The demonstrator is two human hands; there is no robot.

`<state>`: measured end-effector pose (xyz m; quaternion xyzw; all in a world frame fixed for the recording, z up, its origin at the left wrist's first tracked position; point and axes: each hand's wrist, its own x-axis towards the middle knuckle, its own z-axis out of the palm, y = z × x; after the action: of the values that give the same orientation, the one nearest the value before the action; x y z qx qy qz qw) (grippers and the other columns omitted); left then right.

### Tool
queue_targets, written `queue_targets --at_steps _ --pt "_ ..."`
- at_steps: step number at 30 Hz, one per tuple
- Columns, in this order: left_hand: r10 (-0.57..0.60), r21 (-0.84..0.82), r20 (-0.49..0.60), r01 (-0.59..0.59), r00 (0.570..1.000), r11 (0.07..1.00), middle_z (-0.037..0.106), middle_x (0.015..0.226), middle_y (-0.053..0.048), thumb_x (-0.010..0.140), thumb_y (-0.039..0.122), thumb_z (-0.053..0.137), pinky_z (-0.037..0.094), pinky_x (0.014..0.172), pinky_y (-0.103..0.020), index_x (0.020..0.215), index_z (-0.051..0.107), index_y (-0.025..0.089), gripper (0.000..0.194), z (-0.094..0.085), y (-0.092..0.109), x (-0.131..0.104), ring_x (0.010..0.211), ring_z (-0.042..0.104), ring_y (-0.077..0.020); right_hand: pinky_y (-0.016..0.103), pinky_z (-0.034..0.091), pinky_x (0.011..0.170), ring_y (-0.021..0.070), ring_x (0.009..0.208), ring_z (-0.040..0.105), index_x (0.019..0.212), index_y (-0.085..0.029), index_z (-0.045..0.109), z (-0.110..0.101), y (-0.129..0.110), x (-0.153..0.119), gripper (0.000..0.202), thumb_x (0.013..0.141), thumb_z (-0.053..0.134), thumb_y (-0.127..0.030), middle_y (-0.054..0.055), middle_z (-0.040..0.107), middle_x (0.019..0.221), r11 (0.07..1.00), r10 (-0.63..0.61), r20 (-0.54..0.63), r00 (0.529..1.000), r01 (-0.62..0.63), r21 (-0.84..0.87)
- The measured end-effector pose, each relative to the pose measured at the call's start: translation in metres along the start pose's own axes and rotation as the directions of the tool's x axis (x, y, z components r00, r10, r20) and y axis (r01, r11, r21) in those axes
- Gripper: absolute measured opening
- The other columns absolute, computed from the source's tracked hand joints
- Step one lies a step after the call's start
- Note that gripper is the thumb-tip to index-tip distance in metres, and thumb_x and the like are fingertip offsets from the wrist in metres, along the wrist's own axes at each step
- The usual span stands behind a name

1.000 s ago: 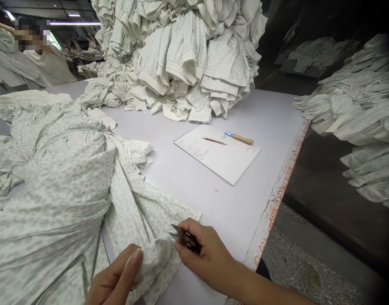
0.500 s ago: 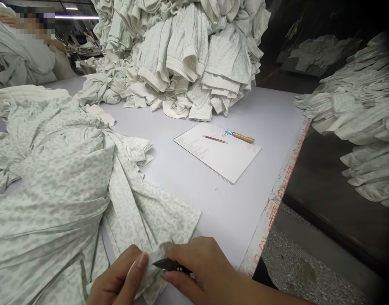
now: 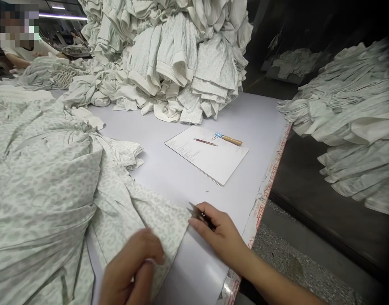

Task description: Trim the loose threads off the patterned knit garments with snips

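Observation:
My right hand (image 3: 215,224) grips a pair of dark thread snips (image 3: 201,217), whose pointed blades are slightly apart at the corner of the cloth. My left hand (image 3: 134,262) is curled and smeared by motion, over the lower part of the cloth. Whatever its fingers hold, if anything, I cannot make out. Under and beside it lies a pale green-and-white leopard-print garment (image 3: 51,182), bunched on the left, with one flat panel (image 3: 165,212) reaching right toward the snips.
A tall heap of similar garments (image 3: 178,51) stands at the back of the table (image 3: 150,186). White papers (image 3: 210,163) carry a pencil (image 3: 205,142), a wooden-handled tool (image 3: 232,140) and a blue binder clip (image 3: 218,135). More garments (image 3: 350,106) hang at right. Another person (image 3: 26,53) is at far left.
My right hand has moved up and right with the snips, away from my left hand. The left hand no longer pinches the cloth edge beside them. The view has shifted slightly.

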<state>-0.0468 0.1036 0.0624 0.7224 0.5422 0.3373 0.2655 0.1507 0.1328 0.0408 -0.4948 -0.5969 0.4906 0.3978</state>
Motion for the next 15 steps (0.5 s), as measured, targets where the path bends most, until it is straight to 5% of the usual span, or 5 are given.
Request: queue_targets --at_steps 1,4,7,12,15 --pt "-0.083 0.002 0.138 0.083 0.987 0.997 0.052 0.066 0.002 0.09 0.024 0.03 0.039 0.062 -0.029 0.072 0.05 0.025 0.027 0.011 0.001 0.008 0.065 0.053 -0.0171 0.021 0.029 0.054 0.0106 0.059 0.034 0.077 -0.02 0.047 -0.004 0.0 0.001 0.022 0.091 0.052 -0.036 -0.006 0.035 0.064 1.0 0.004 -0.023 1.0 -0.004 0.022" --pt "-0.204 0.124 0.202 0.182 0.958 0.976 0.056 0.072 -0.001 0.083 0.032 0.049 0.036 0.065 -0.035 0.097 0.052 0.02 0.018 0.049 -0.004 0.028 0.066 0.051 -0.0229 0.021 0.029 0.055 0.0108 0.06 0.032 0.077 -0.02 0.046 -0.009 -0.001 0.001 0.022 0.091 0.052 -0.036 -0.006 0.034 0.065 0.998 0.008 -0.038 0.999 -0.005 0.069" --pt "-0.248 0.155 0.208 0.219 0.946 0.963 0.052 0.065 -0.001 0.084 0.025 0.042 0.031 0.06 -0.034 0.077 0.048 0.021 0.01 0.067 -0.013 0.037 0.059 0.047 -0.0214 0.021 0.028 0.052 0.0106 0.059 0.031 0.077 -0.019 0.047 -0.008 0.001 -0.001 0.023 0.09 0.054 -0.036 -0.006 0.033 0.064 0.996 0.018 -0.014 1.0 -0.016 0.089" --pt "-0.292 -0.036 0.274 0.313 0.916 0.949 0.049 0.07 0.003 0.09 0.044 0.04 0.041 0.062 -0.025 0.077 0.048 0.024 0.025 0.023 -0.01 0.02 0.066 0.049 -0.0153 0.02 0.027 0.051 0.0094 0.057 0.031 0.076 -0.019 0.047 -0.001 0.005 -0.005 0.02 0.088 0.058 -0.032 -0.007 0.034 0.062 0.985 0.019 0.044 0.999 -0.026 0.173" --pt "-0.385 -0.208 0.149 0.409 0.911 0.888 0.051 0.071 0.004 0.084 0.048 0.051 0.04 0.061 -0.021 0.076 0.053 0.025 0.024 -0.004 -0.001 0.001 0.067 0.048 -0.0138 0.019 0.03 0.051 0.0087 0.057 0.035 0.089 -0.021 0.05 0.014 0.007 -0.006 0.024 0.076 0.069 -0.025 -0.007 0.041 0.066 0.947 0.016 0.174 0.985 -0.07 0.313"
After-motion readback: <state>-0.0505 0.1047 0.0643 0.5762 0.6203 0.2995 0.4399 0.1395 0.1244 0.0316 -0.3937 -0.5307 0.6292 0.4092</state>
